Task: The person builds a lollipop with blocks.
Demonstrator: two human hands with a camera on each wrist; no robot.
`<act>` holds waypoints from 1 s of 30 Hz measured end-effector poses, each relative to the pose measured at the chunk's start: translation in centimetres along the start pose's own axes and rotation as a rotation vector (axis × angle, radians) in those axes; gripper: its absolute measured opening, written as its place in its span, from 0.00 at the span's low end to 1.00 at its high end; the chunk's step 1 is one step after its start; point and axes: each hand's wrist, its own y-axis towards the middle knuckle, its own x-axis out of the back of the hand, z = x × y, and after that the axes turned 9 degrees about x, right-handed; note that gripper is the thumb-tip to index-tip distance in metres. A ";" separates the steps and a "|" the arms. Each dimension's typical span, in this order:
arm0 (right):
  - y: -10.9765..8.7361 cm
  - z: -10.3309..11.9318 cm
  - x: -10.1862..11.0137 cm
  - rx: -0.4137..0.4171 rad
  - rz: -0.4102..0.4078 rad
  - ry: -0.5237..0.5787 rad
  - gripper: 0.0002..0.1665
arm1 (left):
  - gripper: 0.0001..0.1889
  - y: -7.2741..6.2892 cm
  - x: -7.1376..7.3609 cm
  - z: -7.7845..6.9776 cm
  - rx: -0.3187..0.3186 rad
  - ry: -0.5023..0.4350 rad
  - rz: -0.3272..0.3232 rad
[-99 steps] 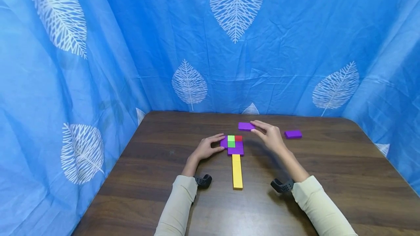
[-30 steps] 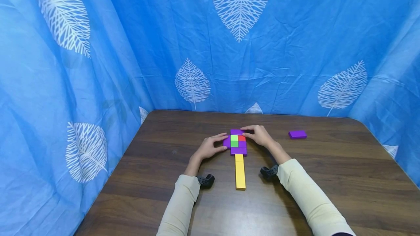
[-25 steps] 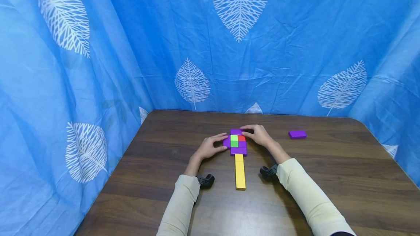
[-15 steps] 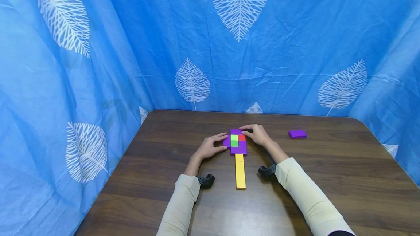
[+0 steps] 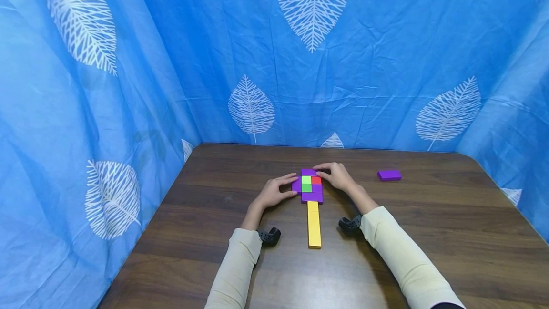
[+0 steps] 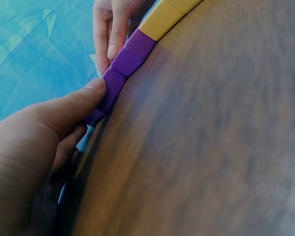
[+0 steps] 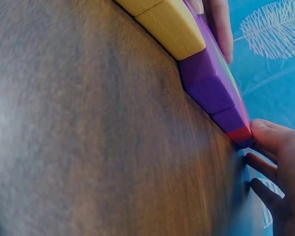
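In the head view, flat coloured blocks lie together on the table. My left hand (image 5: pixel 271 193) pinches the upright purple block (image 5: pixel 295 186) on the left side, thumb at its near end and fingers at its far end. My right hand (image 5: pixel 339 177) has thumb and fingertips on the right end of the far purple block (image 5: pixel 307 172). Between them sit a light green block (image 5: pixel 306 180), a green block (image 5: pixel 306 188), a red block (image 5: pixel 316 180) and a small purple block (image 5: pixel 316 188). A purple block (image 5: pixel 311 197) borders the near side, meeting a yellow strip (image 5: pixel 314 228).
One loose purple block (image 5: pixel 389 175) lies to the right on the dark wooden table (image 5: pixel 429 223). A blue curtain (image 5: pixel 364 85) with white leaf prints hangs right behind the table's far edge and along its sides.
The right hand has brought the far purple block leftward and nearer, from apart at the back to against the other blocks. Over the last second both hands stay almost still.
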 end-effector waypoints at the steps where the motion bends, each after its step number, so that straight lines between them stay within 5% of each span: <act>1: 0.0 0.0 0.0 -0.001 0.000 0.001 0.16 | 0.26 0.0 0.0 0.0 0.000 0.003 0.000; 20: -0.3 -0.4 -0.1 -0.011 -0.016 0.040 0.17 | 0.26 0.3 -0.2 0.0 0.010 0.025 0.008; 30: -3.3 -0.1 0.2 0.023 -0.187 0.087 0.15 | 0.26 0.3 -0.1 0.0 -0.006 0.015 -0.008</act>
